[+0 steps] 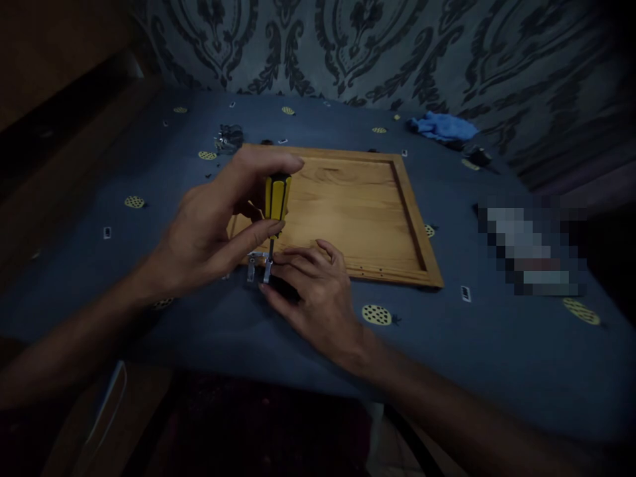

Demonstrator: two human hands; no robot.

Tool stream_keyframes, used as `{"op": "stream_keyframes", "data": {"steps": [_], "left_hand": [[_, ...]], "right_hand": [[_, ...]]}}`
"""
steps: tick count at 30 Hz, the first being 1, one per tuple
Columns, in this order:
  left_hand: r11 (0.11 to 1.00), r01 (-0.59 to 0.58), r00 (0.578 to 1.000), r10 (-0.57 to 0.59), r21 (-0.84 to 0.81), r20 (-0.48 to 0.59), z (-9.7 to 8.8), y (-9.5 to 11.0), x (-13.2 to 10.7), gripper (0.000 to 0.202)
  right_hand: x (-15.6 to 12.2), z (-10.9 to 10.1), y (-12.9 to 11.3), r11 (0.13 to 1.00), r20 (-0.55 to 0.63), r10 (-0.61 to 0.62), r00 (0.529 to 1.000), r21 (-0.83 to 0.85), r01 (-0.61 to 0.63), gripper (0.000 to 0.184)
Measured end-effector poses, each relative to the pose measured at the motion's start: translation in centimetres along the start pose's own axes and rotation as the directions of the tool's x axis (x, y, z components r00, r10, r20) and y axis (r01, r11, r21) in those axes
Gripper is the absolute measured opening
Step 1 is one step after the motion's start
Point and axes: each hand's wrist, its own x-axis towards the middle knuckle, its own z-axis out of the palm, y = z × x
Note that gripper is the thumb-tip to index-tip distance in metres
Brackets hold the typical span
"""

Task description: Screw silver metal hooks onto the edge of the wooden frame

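Low light; we record both hands at work near the left front corner of a framed wooden panel [348, 205], which lies flat on the blue, pineapple-patterned tabletop [422, 364].

The left hand [209, 228] is half closed around a yellow-and-black screwdriver [276, 199]: thumb against the lower handle, index finger stretched across the top. We see the tool nearly upright, its shaft pointing down to a small metal hinge [267, 270] at the panel's near edge. The hinge thus sits below the left hand and slightly to its right.

The right hand [320, 291] rests low, just right of the hinge, fingers loosely bent over the panel's near edge, thumb and fingertips close against the metal. Whether it pinches the hinge or merely steadies it, we cannot tell.

Beyond the panel's far left corner we note a cluster of dark and shiny small parts [230, 139]; toward the far right, well apart from both hands, a crumpled blue cloth [442, 126].
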Motion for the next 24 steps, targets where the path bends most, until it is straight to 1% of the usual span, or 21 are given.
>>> {"op": "stream_keyframes", "data": {"steps": [6, 11, 13, 18, 20, 24], "left_hand": [[1.000, 0.006, 1.000, -0.006, 0.000, 0.004, -0.1, 0.0, 0.0, 0.056], [0.996, -0.076, 0.997, 0.076, 0.040, 0.002, -0.1, -0.4, 0.1, 0.059], [0.996, -0.082, 0.997, 0.082, 0.034, -0.002, -0.1, -0.6, 0.1, 0.059], [0.997, -0.071, 0.997, 0.071, 0.025, -0.018, 0.0, -0.6, 0.1, 0.060], [0.998, -0.067, 0.997, 0.067, 0.017, -0.024, 0.1, -0.5, 0.1, 0.062], [0.999, -0.046, 0.998, 0.046, 0.020, -0.038, 0.1, -0.5, 0.1, 0.061]], "right_hand": [[0.0, 0.0, 0.2, 1.000, 0.036, 0.011, 0.999, 0.015, -0.012, 0.016], [0.0, -0.3, 0.5, 1.000, 0.047, -0.022, 0.999, 0.018, 0.021, 0.018], [-0.1, -0.5, 0.7, 0.999, 0.056, -0.027, 0.998, 0.041, 0.025, 0.019], [-0.4, -0.8, 1.1, 0.995, 0.007, -0.038, 0.999, 0.088, 0.037, 0.018], [-0.4, -0.8, 1.1, 0.997, 0.025, -0.015, 1.000, 0.081, 0.013, 0.021], [-0.1, -0.4, 0.9, 0.999, 0.081, 0.034, 0.996, 0.036, -0.037, 0.035]]}}
